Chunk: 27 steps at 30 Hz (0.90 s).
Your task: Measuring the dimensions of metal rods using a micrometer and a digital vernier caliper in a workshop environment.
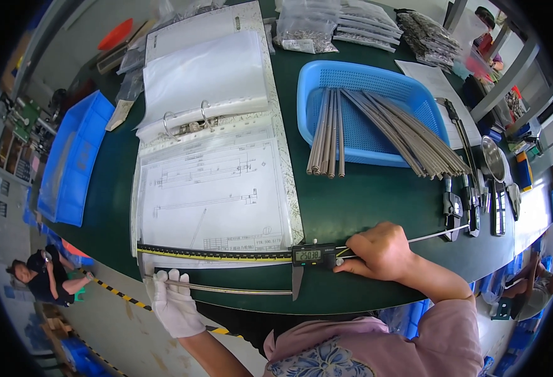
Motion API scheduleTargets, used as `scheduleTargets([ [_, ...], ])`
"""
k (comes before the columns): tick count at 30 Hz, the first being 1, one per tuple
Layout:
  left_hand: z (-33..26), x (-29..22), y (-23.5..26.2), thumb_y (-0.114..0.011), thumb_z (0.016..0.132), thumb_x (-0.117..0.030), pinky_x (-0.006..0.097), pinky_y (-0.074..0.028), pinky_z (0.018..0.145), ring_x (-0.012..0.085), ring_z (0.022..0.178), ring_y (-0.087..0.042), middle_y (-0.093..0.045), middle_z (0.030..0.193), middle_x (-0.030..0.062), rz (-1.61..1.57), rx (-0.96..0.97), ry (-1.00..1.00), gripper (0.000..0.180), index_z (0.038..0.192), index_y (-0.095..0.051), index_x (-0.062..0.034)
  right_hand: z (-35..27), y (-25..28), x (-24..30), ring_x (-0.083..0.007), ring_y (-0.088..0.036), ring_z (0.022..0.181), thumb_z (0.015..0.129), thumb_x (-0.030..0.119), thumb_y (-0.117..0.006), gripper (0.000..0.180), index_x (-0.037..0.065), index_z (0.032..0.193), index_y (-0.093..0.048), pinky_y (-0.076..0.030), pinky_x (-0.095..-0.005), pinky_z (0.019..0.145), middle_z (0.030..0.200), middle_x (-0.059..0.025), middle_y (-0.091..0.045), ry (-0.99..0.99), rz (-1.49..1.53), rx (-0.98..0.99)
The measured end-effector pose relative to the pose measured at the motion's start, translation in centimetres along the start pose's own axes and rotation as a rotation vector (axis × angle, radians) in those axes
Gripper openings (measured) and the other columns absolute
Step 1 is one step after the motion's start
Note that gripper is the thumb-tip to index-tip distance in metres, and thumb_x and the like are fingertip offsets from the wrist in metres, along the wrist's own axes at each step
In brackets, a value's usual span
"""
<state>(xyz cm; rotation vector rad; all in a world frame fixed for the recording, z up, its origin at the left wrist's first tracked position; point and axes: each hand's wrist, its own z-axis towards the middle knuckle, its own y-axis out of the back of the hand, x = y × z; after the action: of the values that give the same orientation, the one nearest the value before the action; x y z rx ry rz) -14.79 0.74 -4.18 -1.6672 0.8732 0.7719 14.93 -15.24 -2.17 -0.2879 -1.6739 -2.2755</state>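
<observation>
A pink sleeve with a blue flower print [377, 352] fills the lower edge, nearest the lens. From it the bare right hand [380, 252] reaches to the sliding head of a long caliper [226, 254], fingers curled closed about the slider beside its small screen [308, 254]; the fingertips are tucked under and hard to make out. The left hand [174, 305], in a white glove, is closed on the near end of a thin metal rod [226, 289], which lies along the table's front edge between the caliper's jaws. The glove hides the rod's tip.

Behind the caliper an open ring binder [213, 144] shows a line drawing on a white sheet in a clear sleeve; its print is too small to read. To the right a blue plastic basket [364, 78] holds two bundles of grey rods [377, 132], their ends overhanging the rim. Clear bags of small metal parts [333, 25] are stacked at the far edge, partly cut off. A blue bin [72, 157] sits at the left.
</observation>
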Motion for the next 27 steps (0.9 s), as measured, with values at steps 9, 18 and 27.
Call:
scheduleTargets([
  [9,0.1,0.3,0.5,-0.041,0.089,-0.011,0.027,-0.048,0.071,0.0124,0.079,-0.053,-0.050,0.082,0.0020,0.016,0.008,-0.021,0.028,0.116,-0.040,-0.0053,0.3,0.5,0.5,-0.0254,-0.046,0.039,0.064,0.045,-0.065,0.044,0.007,0.061,-0.043,-0.037,-0.0332,0.038,0.046,-0.0050,-0.043,-0.010,0.028,-0.040],
  [18,0.0,0.3,0.4,-0.041,0.089,-0.011,0.027,-0.048,0.070,0.0130,0.079,-0.053,-0.050,0.082,0.0023,-0.008,0.070,-0.039,0.027,0.115,-0.041,-0.0048,0.2,0.3,0.5,-0.0253,-0.045,0.039,0.060,0.036,-0.067,0.037,0.006,0.064,-0.044,-0.036,-0.0342,0.038,0.047,-0.0050,-0.044,-0.027,0.042,-0.035],
  [27,0.2,0.3,1.0,-0.040,0.089,-0.010,0.028,-0.049,0.073,0.0131,0.084,-0.055,-0.053,0.086,0.0024,-0.003,0.088,-0.040,0.026,0.114,-0.043,-0.0041,0.3,0.3,0.5,-0.0256,-0.046,0.040,0.061,0.034,-0.067,0.035,0.007,0.063,-0.044,-0.036,-0.0346,0.038,0.047,-0.0056,-0.044,-0.035,0.040,-0.029],
])
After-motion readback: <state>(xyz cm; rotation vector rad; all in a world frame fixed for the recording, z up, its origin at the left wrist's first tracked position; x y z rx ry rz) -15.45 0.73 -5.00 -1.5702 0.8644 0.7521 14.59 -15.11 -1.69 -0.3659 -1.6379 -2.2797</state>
